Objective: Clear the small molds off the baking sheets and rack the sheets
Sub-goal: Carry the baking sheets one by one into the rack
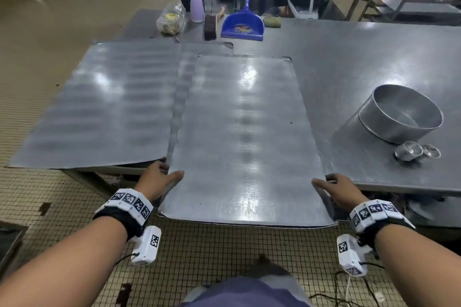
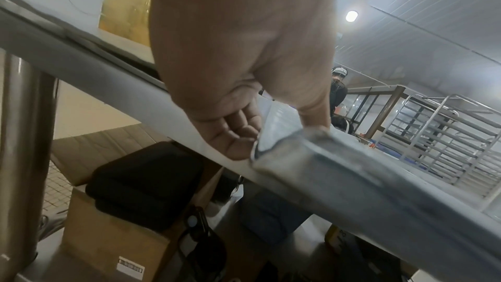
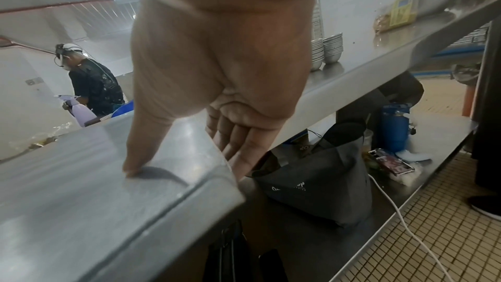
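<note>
A bare metal baking sheet [image 1: 244,137] lies lengthwise in the middle, its near end overhanging the table's front edge. My left hand [image 1: 172,178] pinches its near left corner, thumb [image 2: 315,119] on top and fingers [image 2: 236,138] underneath. My right hand [image 1: 324,185] holds the near right corner the same way, thumb [image 3: 141,149] pressing the top, fingers [image 3: 238,149] under the rim. A second sheet [image 1: 99,102] lies to the left, and a strip of a third [image 1: 184,77] shows between them. Small molds [image 1: 410,151] sit stacked at the right, also seen as stacks of molds [image 3: 325,50] in the right wrist view.
A round cake pan [image 1: 404,113] stands behind the molds on the steel table [image 1: 361,57]. A blue dustpan [image 1: 242,23], brush, spray bottle [image 1: 195,0] and bag line the far edge. A tall tray rack [image 2: 447,136] stands beyond. Bags and boxes fill the shelf below.
</note>
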